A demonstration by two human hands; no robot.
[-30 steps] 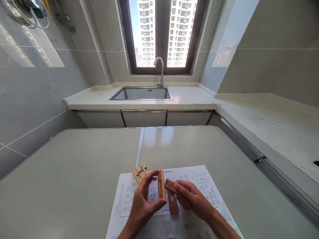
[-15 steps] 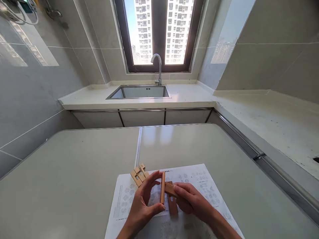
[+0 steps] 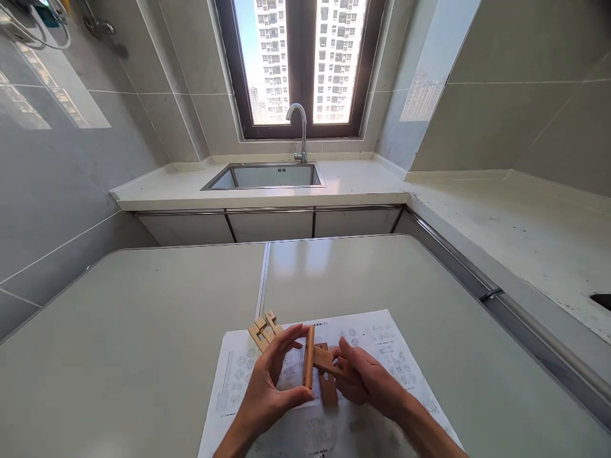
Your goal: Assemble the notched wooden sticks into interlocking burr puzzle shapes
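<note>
My left hand (image 3: 270, 381) pinches an upright brown wooden piece (image 3: 309, 358) by its two ends, between thumb and fingers. From the right, my right hand (image 3: 365, 376) grips another brown wooden stick (image 3: 325, 361), whose left end meets the side of the upright piece. Whether that end goes into it I cannot tell. Below and behind the stick lies a third brown wooden block (image 3: 328, 388), partly covered. Beyond my left hand, several pale notched wooden puzzle pieces (image 3: 261, 329) sit near the top of a printed sheet (image 3: 226, 381).
The printed sheet, covered with small diagrams, lies on a light table (image 3: 143, 331) with a seam (image 3: 262, 280). Behind it is a white counter (image 3: 363, 184) with a sink (image 3: 272, 177) and faucet (image 3: 303, 130) under a window. Another counter (image 3: 539, 216) runs along the right.
My right hand has shifted slightly and its index finger is raised off the stick, showing more of it. The whole view has drifted a little to the left.
</note>
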